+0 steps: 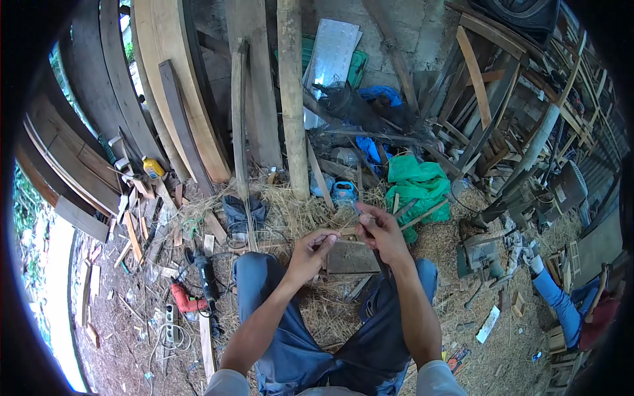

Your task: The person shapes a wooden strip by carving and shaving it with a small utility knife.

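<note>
My left hand (312, 252) is closed in a pinch, held over the gap between my knees. A thin pale strip (345, 230) runs from its fingertips toward my right hand. My right hand (383, 234) is closed too, a little higher and to the right. Out of its lower side comes a dark slim tool (380, 260); most of it is covered by the fingers, so I cannot tell its kind. Below and beyond both hands lies a flat wooden block (353, 258) on the straw-covered ground.
Left of my knees lie a red drill (187, 300), a dark green power tool (203, 280) and a power strip (172, 325). Planks (175, 86) lean at the back. A green sack (417, 188) and a bench machine (485, 254) stand right. Another person's blue-clad leg (558, 303) shows far right.
</note>
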`<state>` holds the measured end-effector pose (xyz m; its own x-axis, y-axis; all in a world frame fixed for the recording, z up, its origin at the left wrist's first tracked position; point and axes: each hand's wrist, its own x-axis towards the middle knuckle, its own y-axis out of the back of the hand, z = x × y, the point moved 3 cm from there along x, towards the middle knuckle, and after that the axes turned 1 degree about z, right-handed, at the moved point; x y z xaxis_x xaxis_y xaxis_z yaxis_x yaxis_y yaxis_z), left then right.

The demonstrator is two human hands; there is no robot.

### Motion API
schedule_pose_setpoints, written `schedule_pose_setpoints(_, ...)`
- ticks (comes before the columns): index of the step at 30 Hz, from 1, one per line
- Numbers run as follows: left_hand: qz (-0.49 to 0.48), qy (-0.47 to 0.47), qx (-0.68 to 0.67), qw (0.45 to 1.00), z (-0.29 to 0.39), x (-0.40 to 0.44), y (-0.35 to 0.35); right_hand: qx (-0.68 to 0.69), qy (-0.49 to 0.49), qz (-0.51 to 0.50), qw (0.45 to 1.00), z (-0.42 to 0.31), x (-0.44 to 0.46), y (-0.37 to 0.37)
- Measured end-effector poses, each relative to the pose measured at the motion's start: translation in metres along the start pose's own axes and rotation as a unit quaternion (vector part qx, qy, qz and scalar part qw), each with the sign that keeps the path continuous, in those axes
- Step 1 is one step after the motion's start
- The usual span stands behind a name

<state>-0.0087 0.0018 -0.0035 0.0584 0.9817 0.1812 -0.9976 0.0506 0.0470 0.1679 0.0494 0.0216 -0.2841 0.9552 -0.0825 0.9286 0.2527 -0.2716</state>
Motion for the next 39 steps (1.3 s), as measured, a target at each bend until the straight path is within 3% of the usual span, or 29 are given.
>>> schedule_pose_setpoints(5, 0.013, -0.011, 0.09, 0.996, -0.003, -0.003, -0.003, -0.004, -0.01, -0.03, 0.999, 0.007, 0.003, -0.001)
schedule_pose_setpoints(7, 0.038, -0.107, 0.223, 0.968, 0.018, -0.009, -0.007, -0.003, -0.012, -0.031, 0.999, 0.004, 0.002, 0.0)
schedule_pose_setpoints(8, 0.037, -0.106, 0.222, 0.968, 0.021, -0.008, -0.009, -0.01, -0.017, -0.023, 1.0, 0.002, 0.001, 0.002)
schedule_pose_setpoints(10, 0.05, -0.227, 0.295, 0.927, 0.031, -0.009, -0.013, -0.018, -0.023, -0.016, 0.999, 0.0, 0.0, 0.003)
schedule_pose_setpoints(16, 0.044, -0.227, 0.398, 0.888, 0.03, -0.008, -0.02, -0.022, -0.012, 0.024, 0.999, 0.001, 0.003, 0.009)
schedule_pose_setpoints(20, 0.028, -0.204, 0.405, 0.891, 0.03, -0.007, -0.021, -0.021, 0.0, 0.02, 1.0, 0.001, 0.006, 0.012)
schedule_pose_setpoints(25, 0.035, -0.24, 0.413, 0.878, 0.029, -0.005, -0.023, -0.043, 0.032, 0.034, 0.998, 0.003, 0.011, 0.017)
schedule_pose_setpoints(31, 0.023, -0.26, 0.425, 0.867, 0.034, -0.003, -0.023, -0.041, -0.008, 0.056, 0.998, 0.011, 0.018, 0.036)
schedule_pose_setpoints(32, 0.024, -0.259, 0.423, 0.868, 0.034, -0.008, -0.02, -0.241, 0.14, 0.161, 0.947, 0.021, 0.033, 0.069)
schedule_pose_setpoints(33, 0.043, -0.232, 0.408, 0.882, 0.034, -0.014, -0.013, -0.423, 0.28, 0.254, 0.824, 0.02, 0.035, 0.09)
schedule_pose_setpoints(34, 0.061, -0.205, 0.391, 0.895, 0.032, -0.018, -0.009, -0.424, 0.279, 0.255, 0.823, 0.001, 0.027, 0.096)
schedule_pose_setpoints(35, 0.058, -0.209, 0.394, 0.893, 0.031, -0.017, -0.005, -0.257, 0.212, 0.255, 0.908, -0.016, 0.022, 0.107)
schedule_pose_setpoints(36, 0.071, -0.204, 0.399, 0.891, 0.029, -0.014, 0.0, -0.08, 0.137, 0.24, 0.958, -0.026, 0.021, 0.105)
schedule_pose_setpoints(39, 0.101, -0.178, 0.371, 0.906, 0.03, -0.001, 0.0, -0.075, 0.087, 0.14, 0.984, -0.007, 0.007, 0.052)
